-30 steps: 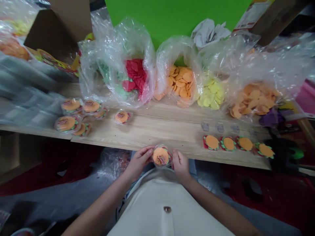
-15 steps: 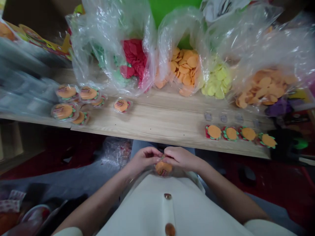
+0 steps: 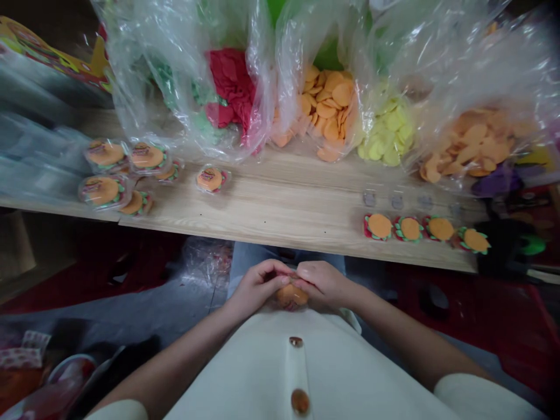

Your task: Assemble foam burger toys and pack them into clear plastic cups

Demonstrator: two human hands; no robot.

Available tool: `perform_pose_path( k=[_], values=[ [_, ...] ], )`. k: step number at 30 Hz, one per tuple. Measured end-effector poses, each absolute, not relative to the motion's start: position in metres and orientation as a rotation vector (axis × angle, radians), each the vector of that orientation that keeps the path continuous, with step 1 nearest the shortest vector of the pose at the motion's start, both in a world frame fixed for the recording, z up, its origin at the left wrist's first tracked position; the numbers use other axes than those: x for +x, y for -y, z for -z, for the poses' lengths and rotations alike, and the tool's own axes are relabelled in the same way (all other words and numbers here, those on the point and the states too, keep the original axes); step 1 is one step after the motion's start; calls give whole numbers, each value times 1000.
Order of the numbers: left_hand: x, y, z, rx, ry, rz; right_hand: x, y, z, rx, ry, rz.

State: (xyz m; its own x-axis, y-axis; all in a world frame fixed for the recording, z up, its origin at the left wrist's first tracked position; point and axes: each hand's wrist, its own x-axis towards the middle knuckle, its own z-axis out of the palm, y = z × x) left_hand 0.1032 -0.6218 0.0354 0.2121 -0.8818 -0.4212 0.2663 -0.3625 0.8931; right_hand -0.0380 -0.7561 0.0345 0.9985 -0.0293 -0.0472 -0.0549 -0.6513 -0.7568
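Both my hands meet close to my body, below the front edge of the wooden table (image 3: 284,216). My left hand (image 3: 256,286) and my right hand (image 3: 321,284) are closed together around a small orange round piece (image 3: 291,296), which shows only partly between the fingers. On the table at the right lies a row of several orange discs on red and green petals (image 3: 409,227). At the left lie several wrapped orange pieces (image 3: 105,189), and one more wrapped piece (image 3: 210,179) sits alone nearer the middle.
Clear plastic bags stand along the table's back: red and green cutouts (image 3: 230,87), orange discs (image 3: 326,108), yellow discs (image 3: 387,137), more orange discs (image 3: 475,143). Small clear pieces (image 3: 396,200) lie behind the row. A black and green object (image 3: 511,248) is at far right.
My hands drew the orange piece off the table edge toward my body and closed over it. The view tipped downward.
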Motion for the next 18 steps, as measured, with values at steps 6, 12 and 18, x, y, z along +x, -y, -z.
perform_pose_path(
  k=[6,12,18],
  values=[
    [101,627,-31,1389,624,1344,-40,769,-46,-2301,-44,-173],
    [96,626,-35,1481,814,1261,-36,766,-54,-2362,-94,-231],
    [87,621,-34,1501,947,1193,-49,755,-43,-2388,6,-134]
  ],
)
